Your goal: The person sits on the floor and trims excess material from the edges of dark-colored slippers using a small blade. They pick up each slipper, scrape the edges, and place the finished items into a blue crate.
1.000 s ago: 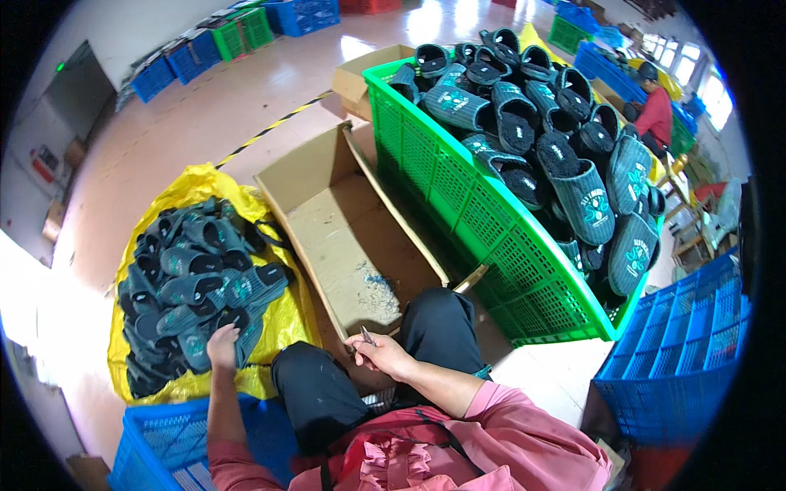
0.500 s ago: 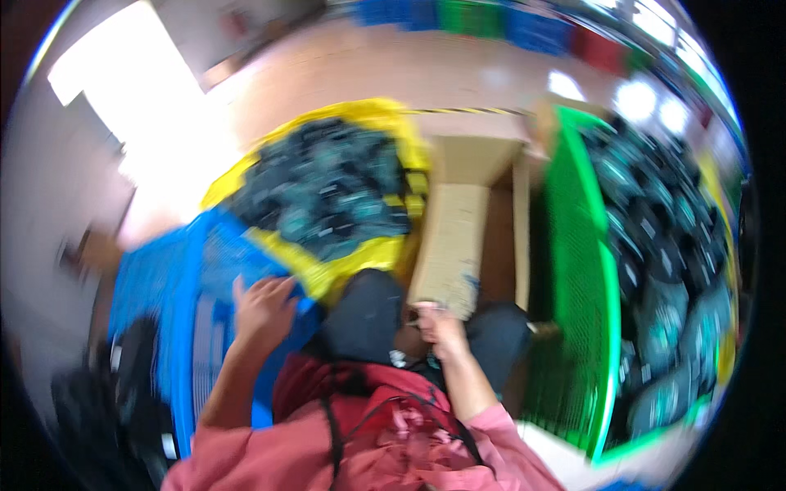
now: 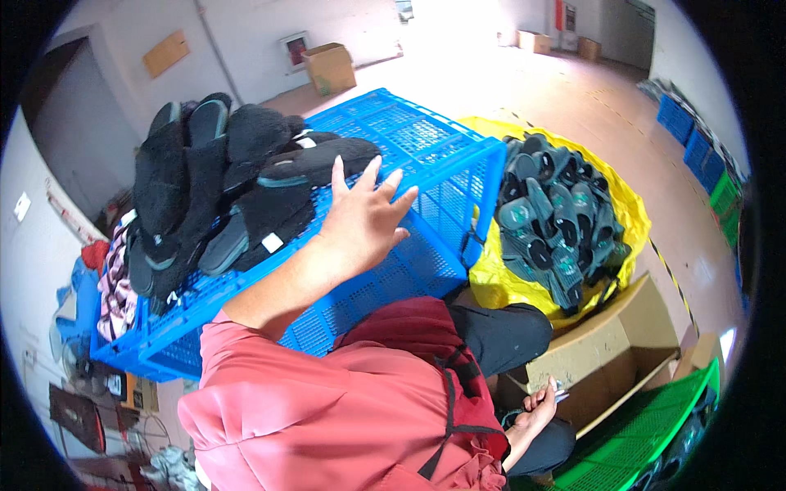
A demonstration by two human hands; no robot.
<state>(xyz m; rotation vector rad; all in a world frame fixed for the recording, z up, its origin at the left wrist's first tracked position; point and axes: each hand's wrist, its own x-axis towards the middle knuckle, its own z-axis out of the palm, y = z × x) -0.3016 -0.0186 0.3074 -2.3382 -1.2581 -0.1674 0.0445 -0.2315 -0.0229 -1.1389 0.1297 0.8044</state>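
My left hand [image 3: 364,219] reaches out over the blue plastic crate [image 3: 417,159] with its fingers spread and nothing in them. Its fingertips are close to a black fuzzy slipper [image 3: 336,157] at the edge of a heap of black slippers [image 3: 201,176] on top of the crate. I cannot tell whether they touch. Low beside my knee, my right hand [image 3: 534,412] is closed around a small, shiny, light-coloured thing, mostly hidden by the fingers.
A yellow sack [image 3: 634,225] full of grey-green slippers [image 3: 565,213] stands ahead, right of the crate. Nearer are an open cardboard box [image 3: 594,348] and a green crate [image 3: 630,438]. Pink patterned cloth [image 3: 119,282] lies at the crate's left end. Another cardboard box [image 3: 330,69] stands by the wall.
The view has swung to the left, bringing the black slipper heap fully into sight. My left hand has moved out over the crate towards the slippers. My right hand stays closed and low.
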